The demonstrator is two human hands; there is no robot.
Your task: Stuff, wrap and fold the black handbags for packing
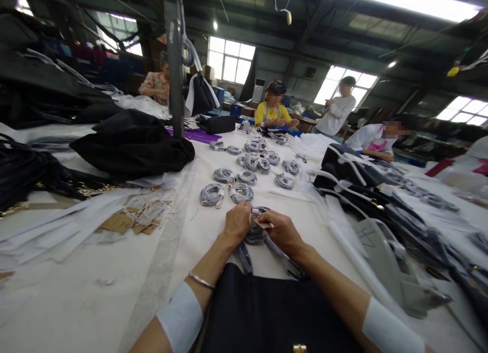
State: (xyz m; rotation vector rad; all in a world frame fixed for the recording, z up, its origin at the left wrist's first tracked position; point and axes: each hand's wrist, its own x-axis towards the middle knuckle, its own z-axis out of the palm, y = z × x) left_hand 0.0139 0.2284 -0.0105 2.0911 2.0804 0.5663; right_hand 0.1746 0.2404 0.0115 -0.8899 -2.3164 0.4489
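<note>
A black bag [282, 312] with a small gold clasp lies against me at the bottom. Its wrapped handle [244, 256] stretches forward from the bag's top edge to my hands. My left hand [238, 222] is closed on the far part of that handle, near a white band. Beside it, my right hand [284, 233] pinches a small tan tag [264, 223] between thumb and fingers. The two hands nearly touch, and their fingertips are partly hidden. Under them shows a grey coiled strap [254, 236] on the white table.
Several coiled straps [241, 193] lie ahead. At left are a black cloth heap [133, 142], brown tags [118, 221] and white paper strips [64, 226]. A grey device [396, 261] and black bags [351, 175] sit right. A metal post [176, 63] rises left; a co-worker [271, 111] sits across.
</note>
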